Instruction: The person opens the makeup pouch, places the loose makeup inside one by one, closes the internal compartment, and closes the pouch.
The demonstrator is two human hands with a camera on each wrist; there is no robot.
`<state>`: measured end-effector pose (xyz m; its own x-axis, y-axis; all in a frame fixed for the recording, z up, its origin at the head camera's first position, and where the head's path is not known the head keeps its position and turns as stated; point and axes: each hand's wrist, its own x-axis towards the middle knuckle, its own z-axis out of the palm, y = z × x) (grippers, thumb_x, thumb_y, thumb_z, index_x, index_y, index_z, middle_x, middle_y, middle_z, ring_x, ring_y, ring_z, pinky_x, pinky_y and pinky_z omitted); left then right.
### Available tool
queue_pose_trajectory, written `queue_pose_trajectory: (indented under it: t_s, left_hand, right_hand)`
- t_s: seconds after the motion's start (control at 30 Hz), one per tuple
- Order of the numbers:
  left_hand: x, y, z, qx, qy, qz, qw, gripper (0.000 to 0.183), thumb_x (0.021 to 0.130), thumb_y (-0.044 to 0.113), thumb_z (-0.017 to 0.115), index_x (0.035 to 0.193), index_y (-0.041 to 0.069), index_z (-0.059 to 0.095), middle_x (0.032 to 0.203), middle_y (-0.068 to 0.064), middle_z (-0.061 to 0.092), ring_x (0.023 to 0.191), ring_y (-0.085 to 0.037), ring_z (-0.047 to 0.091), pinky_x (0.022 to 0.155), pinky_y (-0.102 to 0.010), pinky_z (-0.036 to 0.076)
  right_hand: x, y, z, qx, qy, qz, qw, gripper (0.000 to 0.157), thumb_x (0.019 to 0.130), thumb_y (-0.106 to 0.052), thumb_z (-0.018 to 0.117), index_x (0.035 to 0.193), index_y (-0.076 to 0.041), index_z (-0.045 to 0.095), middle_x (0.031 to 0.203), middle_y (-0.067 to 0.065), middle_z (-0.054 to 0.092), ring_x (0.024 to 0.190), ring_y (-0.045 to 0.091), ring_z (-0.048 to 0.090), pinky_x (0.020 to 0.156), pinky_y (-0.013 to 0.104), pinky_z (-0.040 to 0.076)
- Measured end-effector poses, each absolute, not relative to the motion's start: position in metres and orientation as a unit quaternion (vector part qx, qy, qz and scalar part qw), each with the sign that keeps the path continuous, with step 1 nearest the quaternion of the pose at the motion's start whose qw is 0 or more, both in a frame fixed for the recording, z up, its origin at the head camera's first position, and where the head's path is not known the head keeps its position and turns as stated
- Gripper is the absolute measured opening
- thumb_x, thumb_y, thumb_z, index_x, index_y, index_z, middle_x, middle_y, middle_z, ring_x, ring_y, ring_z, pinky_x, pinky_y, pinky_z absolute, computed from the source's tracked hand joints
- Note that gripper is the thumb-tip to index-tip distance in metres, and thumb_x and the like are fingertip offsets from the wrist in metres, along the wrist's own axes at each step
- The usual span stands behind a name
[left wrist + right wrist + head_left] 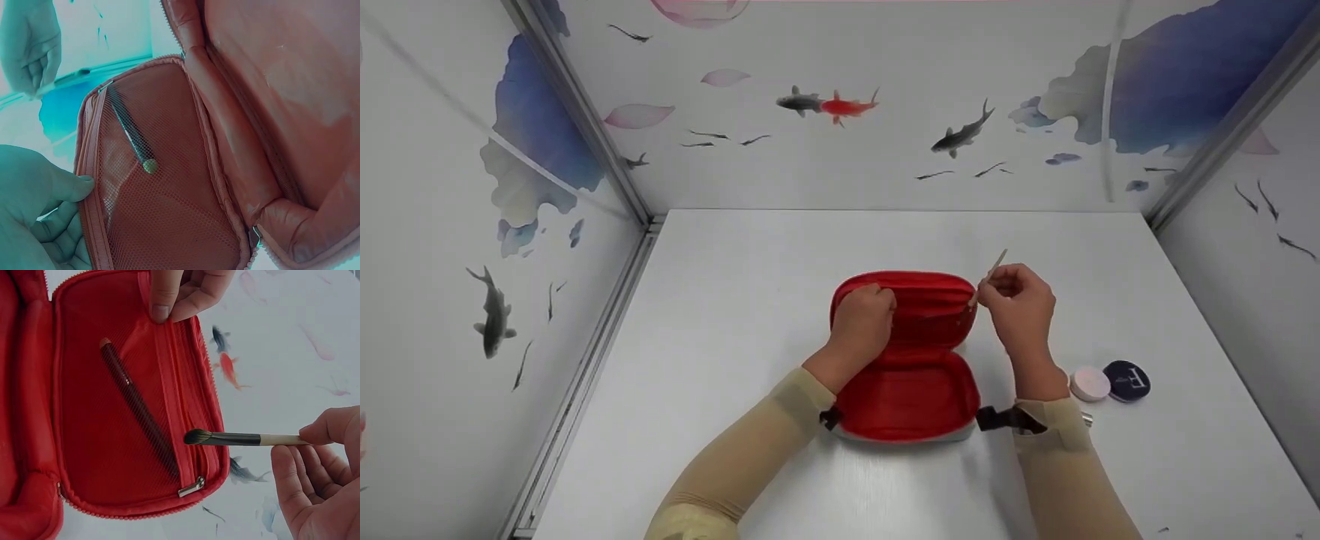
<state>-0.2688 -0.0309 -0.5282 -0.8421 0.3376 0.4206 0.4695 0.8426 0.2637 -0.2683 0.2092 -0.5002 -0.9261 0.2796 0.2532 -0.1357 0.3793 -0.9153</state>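
From its left edge, the white worktop (712, 322) gives us a wide stretch of surface before we reach the left hand (864, 319). Those fingers curl at the raised lid (926, 304) of the red case (909, 397), and the wrist views show us the thumb and fingers pinching the zip band (167, 377) of its mesh pocket (95, 444). The case lies unfolded about midway between the worktop's left and right edges, its lid toward the far edge with ample room beyond. Behind the mesh we see a slim dark stick (139, 408), slanting toward the metal zip pull (191, 487) at the band's end.

At the lid's right rim, the right hand (1024, 304) pinches the pale handle of a brush (247, 439), its dark head aimed at the pocket; we cannot tell whether the bristles touch the band. Farther right, a pale pink round container (1090, 385) and a dark disc (1126, 381) sit side by side, with a modest strip between them and the worktop's right edge. Just nearer us, a small silvery piece (1087, 420) shows, mostly hidden by the right sleeve (1065, 465).
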Motion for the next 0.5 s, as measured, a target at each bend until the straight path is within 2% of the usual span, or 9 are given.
queue_pose_trajectory:
  t_s: [0.17,0.33,0.5]
  left_hand:
    - [-0.267,-0.032,-0.530,-0.217,-0.940,-0.182,0.189,0.009,0.101,0.010,0.068,0.095,0.009,0.074,0.088,-0.006,0.068,0.085,-0.020,0.069,0.080,-0.029,0.060]
    - [-0.266,-0.031,-0.531,-0.217,-0.939,-0.187,0.193,0.012,0.103,0.010,0.066,0.094,0.008,0.074,0.087,-0.007,0.069,0.085,-0.020,0.070,0.079,-0.029,0.060]
    - [-0.265,-0.030,-0.531,-0.222,-0.935,-0.174,0.214,0.011,0.101,0.009,0.068,0.091,0.008,0.072,0.085,-0.007,0.067,0.082,-0.021,0.069,0.076,-0.028,0.060]
  right_hand:
    - [-0.273,0.201,-0.495,-0.034,-0.803,0.561,0.200,0.011,0.094,-0.009,0.071,0.102,-0.002,0.072,0.092,0.007,0.073,0.083,0.010,0.067,0.075,0.016,0.055]
    - [-0.278,0.191,-0.491,-0.011,-0.796,0.567,0.214,0.010,0.094,-0.009,0.072,0.101,-0.001,0.073,0.093,0.004,0.073,0.085,0.008,0.068,0.083,0.017,0.054]
    - [-0.283,0.183,-0.492,0.024,-0.790,0.570,0.224,0.005,0.094,-0.006,0.072,0.098,-0.005,0.073,0.094,0.007,0.075,0.084,0.006,0.071,0.080,0.015,0.056]
